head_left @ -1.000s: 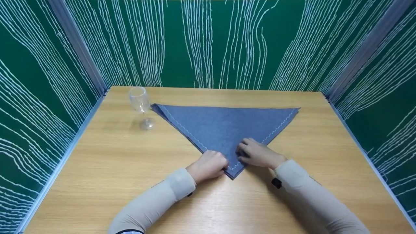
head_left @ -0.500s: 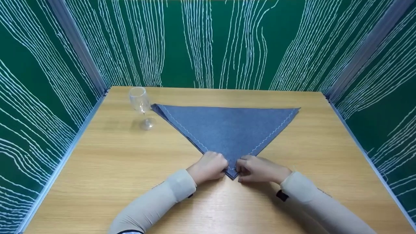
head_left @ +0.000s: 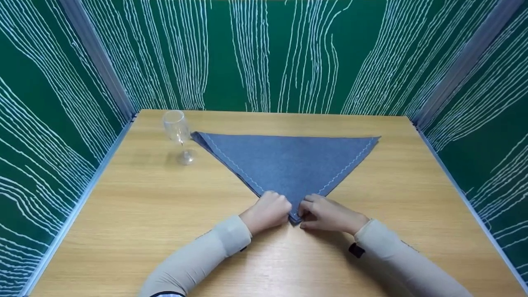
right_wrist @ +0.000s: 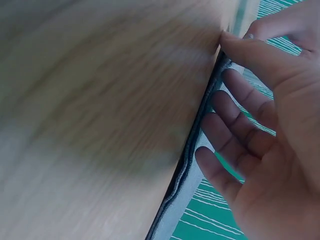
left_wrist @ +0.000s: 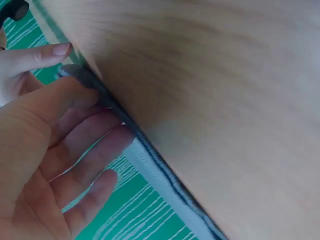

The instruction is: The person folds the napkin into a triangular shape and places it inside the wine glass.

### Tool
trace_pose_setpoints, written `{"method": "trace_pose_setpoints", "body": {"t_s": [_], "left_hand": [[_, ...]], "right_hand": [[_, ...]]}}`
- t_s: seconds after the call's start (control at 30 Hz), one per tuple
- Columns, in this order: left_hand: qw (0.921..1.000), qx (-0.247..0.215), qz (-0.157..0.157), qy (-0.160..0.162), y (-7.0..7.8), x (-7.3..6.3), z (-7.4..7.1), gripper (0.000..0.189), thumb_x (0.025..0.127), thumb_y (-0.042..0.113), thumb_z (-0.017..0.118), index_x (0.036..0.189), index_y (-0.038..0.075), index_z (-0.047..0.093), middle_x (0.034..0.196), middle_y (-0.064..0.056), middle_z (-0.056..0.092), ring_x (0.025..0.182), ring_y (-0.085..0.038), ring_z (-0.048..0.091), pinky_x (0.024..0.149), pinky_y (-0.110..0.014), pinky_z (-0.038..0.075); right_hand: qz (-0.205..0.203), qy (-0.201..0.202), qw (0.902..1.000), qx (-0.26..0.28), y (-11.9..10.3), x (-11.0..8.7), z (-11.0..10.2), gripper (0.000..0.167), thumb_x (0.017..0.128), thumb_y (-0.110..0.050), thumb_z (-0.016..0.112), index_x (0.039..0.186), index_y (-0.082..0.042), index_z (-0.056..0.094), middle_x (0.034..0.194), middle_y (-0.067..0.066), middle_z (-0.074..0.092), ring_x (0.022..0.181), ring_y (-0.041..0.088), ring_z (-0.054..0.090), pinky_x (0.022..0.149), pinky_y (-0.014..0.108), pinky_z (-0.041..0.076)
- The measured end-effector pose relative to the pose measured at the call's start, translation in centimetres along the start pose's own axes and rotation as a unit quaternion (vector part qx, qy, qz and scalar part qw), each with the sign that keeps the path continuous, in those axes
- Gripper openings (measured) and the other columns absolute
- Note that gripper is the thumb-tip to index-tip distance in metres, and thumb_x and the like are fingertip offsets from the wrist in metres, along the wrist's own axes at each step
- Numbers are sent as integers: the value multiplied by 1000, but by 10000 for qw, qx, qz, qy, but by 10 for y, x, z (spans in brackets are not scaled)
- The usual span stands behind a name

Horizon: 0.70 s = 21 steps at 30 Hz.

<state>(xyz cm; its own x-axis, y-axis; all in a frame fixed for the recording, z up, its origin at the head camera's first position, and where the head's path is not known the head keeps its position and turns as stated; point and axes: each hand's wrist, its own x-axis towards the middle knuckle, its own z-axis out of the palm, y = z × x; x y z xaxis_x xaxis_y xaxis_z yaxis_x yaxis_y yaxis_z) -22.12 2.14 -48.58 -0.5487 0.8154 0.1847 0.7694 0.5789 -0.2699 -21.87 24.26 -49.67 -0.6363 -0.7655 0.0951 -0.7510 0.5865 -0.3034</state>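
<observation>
A blue-grey cloth napkin (head_left: pixel 288 159), folded into a triangle with pale zigzag stitching along two sides, lies with its point toward the person. My left hand (head_left: pixel 270 211) pinches the layered edge just left of that point. In the left wrist view, the thumb (left_wrist: pixel 75 92) overlaps the layered edge while the other fingers reach beneath it. On the opposite side of the point, my right hand (head_left: pixel 328 214) holds the edge between thumb and fingers. The right wrist view has its thumb (right_wrist: pixel 250 52) at the tip and the other fingertips along the layers.
A clear stemmed wine glass (head_left: pixel 176 126) stands upright near the napkin's far left corner. Wood-grain table (head_left: pixel 136 206) surrounds the cloth. Green panels (head_left: pixel 280 53) with white wavy lines enclose the back and both sides.
My right hand has come down from the cloth's face to its near point, opposite the left hand. The point has shifted slightly away from the person.
</observation>
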Motion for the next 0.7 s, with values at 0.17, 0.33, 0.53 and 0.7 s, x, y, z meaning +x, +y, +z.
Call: {"method": "trace_pose_setpoints", "body": {"t_s": [0.17,0.33,0.53,0.7], "left_hand": [[9968,-746,-229,-167,-5,1,0,17,84,21,72,69,17,67,65,2,62,56,-15,57,51,-32,51],[9939,-1000,-355,-306,-6,0,0,20,88,22,71,69,17,65,67,1,63,58,-16,59,52,-33,53],[9891,-1337,-360,-499,-9,-2,-2,24,91,33,70,74,18,61,63,6,56,57,-12,53,52,-31,49],[9856,-1549,-478,-469,-9,-2,-2,29,95,35,66,71,19,66,60,9,55,55,-10,52,53,-31,50]], "right_hand": [[-118,298,9995,-52,1,2,3,23,86,-27,80,94,-14,63,89,-5,57,81,11,51,71,31,48],[-382,675,9964,-328,3,5,6,13,94,-24,72,89,-17,61,81,-7,53,72,10,48,62,29,44],[-265,637,9966,-440,3,6,8,12,98,-25,65,91,-17,61,81,-7,55,71,11,51,63,31,48],[-186,618,9971,-402,2,8,9,11,98,-24,66,95,-17,58,83,-7,58,72,11,54,65,33,50]]}}
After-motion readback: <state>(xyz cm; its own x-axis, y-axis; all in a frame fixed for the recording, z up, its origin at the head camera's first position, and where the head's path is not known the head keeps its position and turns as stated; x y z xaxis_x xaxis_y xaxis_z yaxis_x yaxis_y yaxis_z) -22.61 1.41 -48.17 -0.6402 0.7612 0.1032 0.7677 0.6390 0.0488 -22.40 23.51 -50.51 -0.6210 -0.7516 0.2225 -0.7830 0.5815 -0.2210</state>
